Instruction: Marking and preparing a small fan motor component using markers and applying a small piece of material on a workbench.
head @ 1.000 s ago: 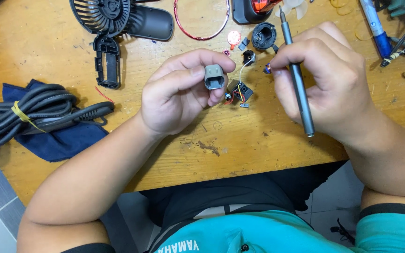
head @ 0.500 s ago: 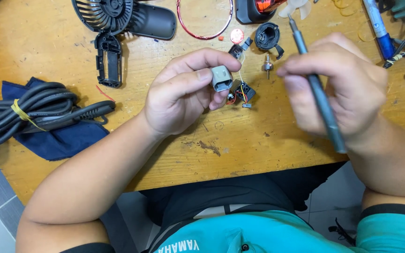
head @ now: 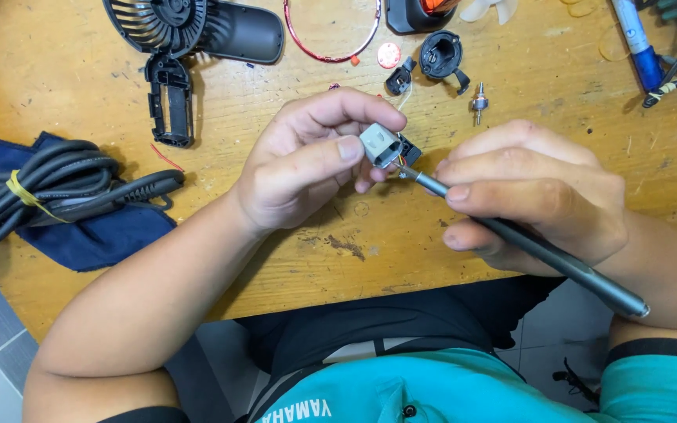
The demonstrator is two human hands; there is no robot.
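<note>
My left hand (head: 307, 160) pinches a small grey motor (head: 379, 145) between thumb and fingers, just above the wooden table (head: 291, 258). A small black circuit part (head: 410, 149) with thin wires hangs right behind the motor. My right hand (head: 534, 196) grips a grey pen-shaped screwdriver (head: 542, 252) like a pencil. Its tip touches the motor's right side, where the wires join.
A black fan head with handle (head: 190, 27) and a black frame piece (head: 172, 102) lie at the back left. A coiled black cable (head: 48, 188) rests on a blue cloth (head: 95, 235). A red wire ring (head: 331, 35), black round parts (head: 442, 53) and a blue pen (head: 640, 47) lie behind.
My right hand has swung the screwdriver from upright to slanting, and its tip now meets the motor. My left hand has kept its hold on the motor.
</note>
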